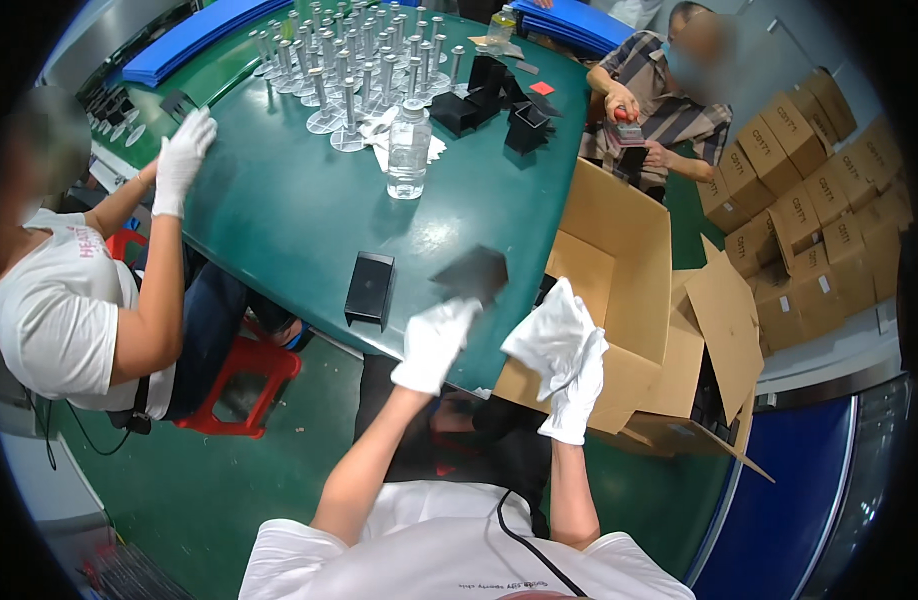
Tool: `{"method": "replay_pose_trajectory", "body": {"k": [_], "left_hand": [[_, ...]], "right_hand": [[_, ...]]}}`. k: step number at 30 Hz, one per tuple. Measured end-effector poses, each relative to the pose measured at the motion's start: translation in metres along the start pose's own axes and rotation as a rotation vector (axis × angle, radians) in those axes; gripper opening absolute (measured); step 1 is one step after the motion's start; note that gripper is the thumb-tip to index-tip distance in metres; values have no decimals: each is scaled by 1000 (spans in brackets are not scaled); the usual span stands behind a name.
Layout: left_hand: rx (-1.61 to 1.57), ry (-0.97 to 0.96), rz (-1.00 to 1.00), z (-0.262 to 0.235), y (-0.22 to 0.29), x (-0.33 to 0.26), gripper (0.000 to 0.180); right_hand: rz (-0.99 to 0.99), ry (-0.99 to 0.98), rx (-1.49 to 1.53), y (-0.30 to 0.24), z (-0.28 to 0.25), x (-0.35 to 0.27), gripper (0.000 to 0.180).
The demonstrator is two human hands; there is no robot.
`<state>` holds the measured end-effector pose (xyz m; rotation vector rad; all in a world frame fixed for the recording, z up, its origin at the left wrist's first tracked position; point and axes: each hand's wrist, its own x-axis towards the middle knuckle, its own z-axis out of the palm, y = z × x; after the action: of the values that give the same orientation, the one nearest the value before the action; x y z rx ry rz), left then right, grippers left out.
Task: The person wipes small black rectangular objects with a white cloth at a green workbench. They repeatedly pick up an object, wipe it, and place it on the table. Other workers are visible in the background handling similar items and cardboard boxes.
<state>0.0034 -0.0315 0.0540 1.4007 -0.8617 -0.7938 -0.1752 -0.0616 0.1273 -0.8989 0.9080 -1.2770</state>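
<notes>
My left hand [437,345], in a white glove, grips a black plastic part [475,274] that is smeared by motion above the table's near edge. In my gloved right hand [577,385] is a crumpled white cloth [549,335], held beside the open cardboard box. A black rectangular holder [370,289] rests on the green table to the left of my left hand. Farther back stands a clear bottle of liquid [409,150], with a white cloth [381,140] lying beside it.
Several metal posts on round clear bases [349,120] crowd the table's far side, near black parts [489,95]. An open cardboard box [619,260] stands at the right edge. One co-worker [69,310] sits at left; another [669,95] works at far right.
</notes>
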Motion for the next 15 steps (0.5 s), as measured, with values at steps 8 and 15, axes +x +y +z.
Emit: {"method": "replay_pose_trajectory", "body": {"k": [8, 15], "left_hand": [[690, -157, 573, 9, -38, -42, 16], [463, 114, 317, 7, -38, -37, 32]], "right_hand": [[-713, -512, -1211, 35, 41, 33, 26], [-632, -671, -888, 58, 30, -28, 30]]}}
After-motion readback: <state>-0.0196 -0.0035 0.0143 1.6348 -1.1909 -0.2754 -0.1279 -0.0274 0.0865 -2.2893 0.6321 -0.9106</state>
